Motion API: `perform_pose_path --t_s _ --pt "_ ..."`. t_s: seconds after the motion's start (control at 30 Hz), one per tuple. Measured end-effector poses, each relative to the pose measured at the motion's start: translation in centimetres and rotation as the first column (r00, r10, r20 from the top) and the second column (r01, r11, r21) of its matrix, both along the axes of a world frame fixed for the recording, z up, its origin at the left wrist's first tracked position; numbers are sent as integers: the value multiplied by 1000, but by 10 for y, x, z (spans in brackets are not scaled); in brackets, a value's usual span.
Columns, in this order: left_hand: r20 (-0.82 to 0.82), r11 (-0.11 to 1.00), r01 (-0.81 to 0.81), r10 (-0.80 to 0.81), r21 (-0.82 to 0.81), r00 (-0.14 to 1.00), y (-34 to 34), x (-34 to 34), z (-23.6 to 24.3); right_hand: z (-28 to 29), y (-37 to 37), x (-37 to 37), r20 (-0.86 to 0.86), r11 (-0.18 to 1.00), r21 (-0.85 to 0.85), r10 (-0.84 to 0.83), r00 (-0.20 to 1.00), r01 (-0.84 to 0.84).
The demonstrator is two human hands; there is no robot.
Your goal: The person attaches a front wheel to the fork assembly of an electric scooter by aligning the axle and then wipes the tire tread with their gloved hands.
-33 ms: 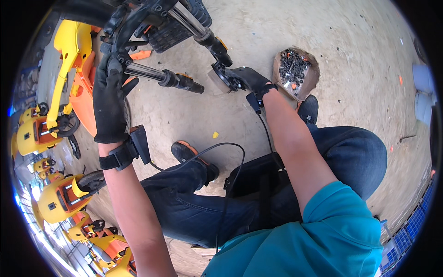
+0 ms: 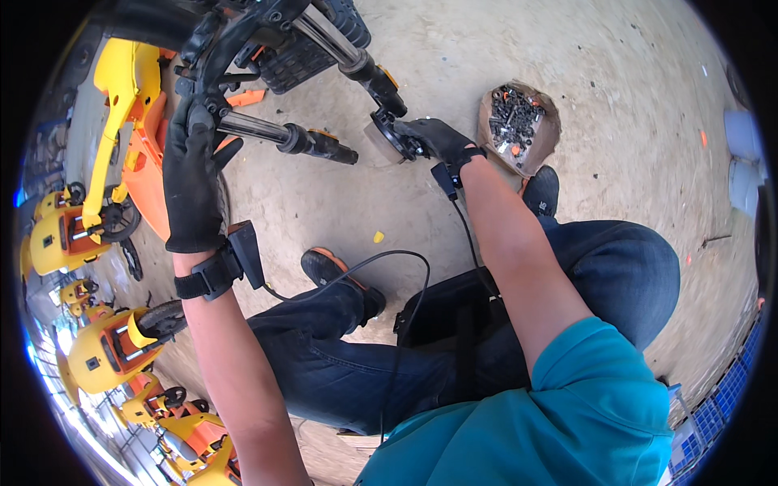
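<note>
A black front fork of a scooter or motorbike reaches in from the top, with a left fork leg point(image 2: 259, 130) and a right fork leg point(image 2: 340, 49). My left hand point(image 2: 194, 158), in a black glove, closes around the fork's dark clamp at the upper end of the left leg, its thumb sticking out to the right. At the lower end of the right leg, my gloved right hand point(image 2: 438, 139) grips a round black part point(image 2: 392, 138) seen nearly edge-on. Its exact kind cannot be made out, and my fingertips are partly hidden behind it.
A torn-open sack of bolts and small parts point(image 2: 519, 121) stands right of my right hand. Yellow and orange body panels point(image 2: 130, 73) lie at left, with several yellow scooters point(image 2: 101, 352) beyond. A cable point(image 2: 356, 263) loops between my wrists. White buckets point(image 2: 741, 138) stand far right.
</note>
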State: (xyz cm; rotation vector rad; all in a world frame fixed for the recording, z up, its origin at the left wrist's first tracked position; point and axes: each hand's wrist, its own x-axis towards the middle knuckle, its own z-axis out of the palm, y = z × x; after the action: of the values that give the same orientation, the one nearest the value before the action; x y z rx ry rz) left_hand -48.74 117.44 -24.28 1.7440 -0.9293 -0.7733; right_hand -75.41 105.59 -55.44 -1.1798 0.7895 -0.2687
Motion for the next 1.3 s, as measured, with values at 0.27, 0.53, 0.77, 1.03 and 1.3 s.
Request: perform_pose_path --t_s 0.27,0.53,0.77,1.03,1.3 --pt "-32 1000 14 -15 -18 999 -4 -1 1 -8 -6 1 12 991 114 -69 998 67" --pt "-27 1000 3 -2 13 1000 -1 -3 0 -2 -12 2 -39 978 183 -93 995 98" --pt "-170 917 25 47 398 984 28 -1 -20 -8 -15 4 17 973 210 -106 994 100" --pt "-184 642 399 -376 654 908 19 -71 -154 -8 -14 13 4 985 165 -55 998 53" --pt "-561 849 230 92 475 823 -21 -103 -222 -30 -16 7 100 966 245 -116 988 89"
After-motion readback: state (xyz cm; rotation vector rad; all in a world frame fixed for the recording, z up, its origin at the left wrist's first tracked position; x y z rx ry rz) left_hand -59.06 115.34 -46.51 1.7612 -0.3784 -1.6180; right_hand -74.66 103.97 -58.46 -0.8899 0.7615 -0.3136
